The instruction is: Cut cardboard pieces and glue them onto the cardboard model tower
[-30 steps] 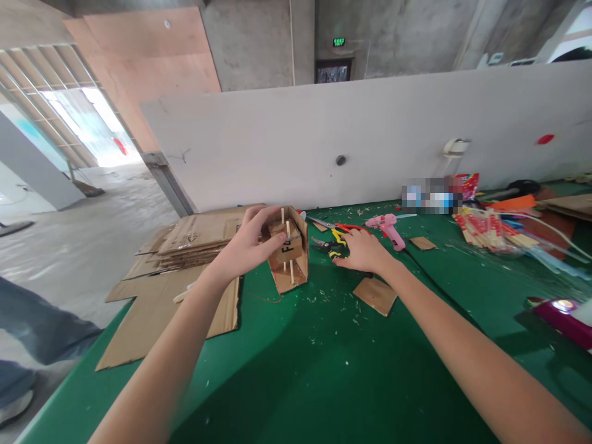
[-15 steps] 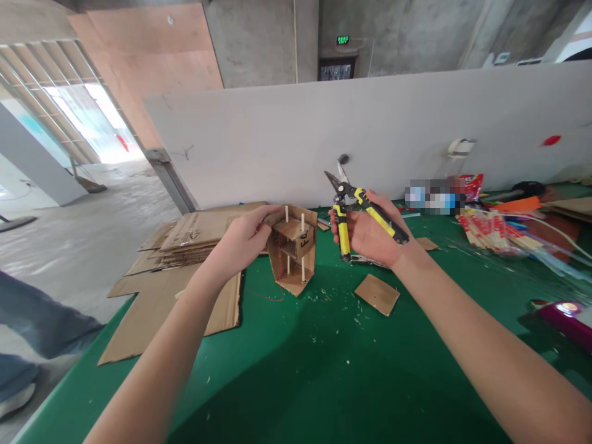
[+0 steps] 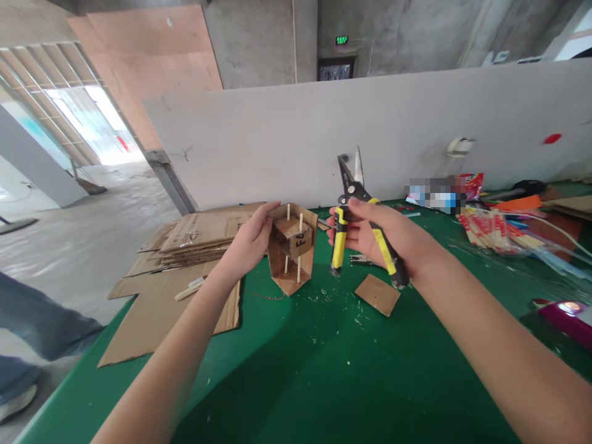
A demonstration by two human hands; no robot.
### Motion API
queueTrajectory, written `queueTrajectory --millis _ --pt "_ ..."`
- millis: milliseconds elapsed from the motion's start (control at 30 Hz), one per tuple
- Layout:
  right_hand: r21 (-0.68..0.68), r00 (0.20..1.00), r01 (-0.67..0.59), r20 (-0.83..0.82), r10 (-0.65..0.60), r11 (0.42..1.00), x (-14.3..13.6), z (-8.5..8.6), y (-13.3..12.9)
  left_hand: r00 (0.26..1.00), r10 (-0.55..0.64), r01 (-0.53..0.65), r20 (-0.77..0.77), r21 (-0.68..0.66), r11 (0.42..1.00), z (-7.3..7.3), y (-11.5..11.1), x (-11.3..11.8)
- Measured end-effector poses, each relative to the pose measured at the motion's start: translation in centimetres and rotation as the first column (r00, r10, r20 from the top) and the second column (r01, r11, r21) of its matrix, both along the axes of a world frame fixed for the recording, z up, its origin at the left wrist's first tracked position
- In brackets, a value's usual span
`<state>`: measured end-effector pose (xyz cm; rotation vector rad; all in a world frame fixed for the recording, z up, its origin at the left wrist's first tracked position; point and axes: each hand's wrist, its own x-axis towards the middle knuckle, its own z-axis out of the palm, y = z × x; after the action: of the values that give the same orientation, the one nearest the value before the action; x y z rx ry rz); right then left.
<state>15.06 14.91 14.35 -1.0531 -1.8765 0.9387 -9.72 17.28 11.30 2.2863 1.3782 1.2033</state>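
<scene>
A small cardboard structure (image 3: 291, 246) with pale sticks through its shelves stands on the green table (image 3: 296, 370). My left hand (image 3: 253, 242) grips its upper left edge, fingers behind the wall. To the right, my right hand (image 3: 382, 231) holds shears (image 3: 354, 191) with yellow-and-black handles, blades apart and pointing up. A thin red wire (image 3: 272, 298) runs from the structure onto the table. Below the shears lies a small cardboard piece (image 3: 377, 295).
Stacked cardboard sheets (image 3: 161, 314) lie on the left with pale sticks (image 3: 189, 290) on top. At the right are red-and-cream sticks (image 3: 490, 231), an orange piece (image 3: 518, 205) and a purple object (image 3: 568, 320). A person's legs (image 3: 41, 314) show at far left.
The shears have turned more upright in my right hand, and my thumb now lies over their pivot area. My left hand has shifted slightly, and the structure has tilted a little.
</scene>
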Motion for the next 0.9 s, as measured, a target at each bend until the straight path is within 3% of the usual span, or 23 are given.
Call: queueTrajectory --millis 67,100,200,267,400,600,900 --pt "0.179 0.968 0.109 0.206 -0.146 0.978 0.1 0.0 -0.4 1.0 0.014 -0.014 0.0 0.007 1.0 0.0 -0.1 0.0" --pt "0.299 0.915 0.142 0.324 -0.24 0.944 0.2 0.0 -0.6 0.999 0.033 -0.033 -0.017 0.012 0.999 0.0 -0.1 0.0" --pt "0.515 0.722 0.096 0.553 -0.416 0.852 0.7 0.0 -0.8 0.985 0.132 -0.127 -0.109 0.044 0.991 0.1 -0.5 0.1" --pt "0.513 0.657 0.055 0.627 -0.418 0.857 0.9 -0.1 -0.6 0.966 0.206 -0.197 -0.155 0.072 0.978 0.2 -0.7 0.2" --pt "0.534 0.617 0.02 0.658 -0.431 0.845 1.4 -0.3 0.0 0.94 0.257 -0.243 -0.224 0.087 0.966 0.5 -1.1 0.4" --pt "0.51 0.657 0.035 0.636 -0.405 0.859 2.6 -0.2 0.5 0.926 0.104 -0.079 -0.364 0.083 0.993 1.5 -1.9 0.4" --pt "0.473 0.631 -0.053 0.699 -0.338 0.879 3.9 0.1 1.1 0.922 0.043 -0.057 -0.385 -0.025 0.998 2.6 -3.0 0.4"
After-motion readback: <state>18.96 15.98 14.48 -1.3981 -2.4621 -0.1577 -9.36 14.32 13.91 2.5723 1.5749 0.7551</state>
